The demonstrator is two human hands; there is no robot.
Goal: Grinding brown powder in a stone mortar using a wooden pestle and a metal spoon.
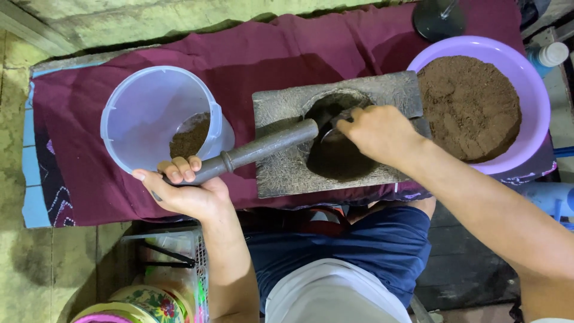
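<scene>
My left hand is clenched around the pestle handle; my right hand grips a spoon inside the mortar.

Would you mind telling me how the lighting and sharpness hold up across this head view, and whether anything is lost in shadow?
In the head view, light is even and soft, with no strong glare; the left hand on the pestle and the right hand look sharp; the mortar hollow is so dark that its contents cannot be made out; the purple bowl bends slightly towards the frame edge.
</scene>
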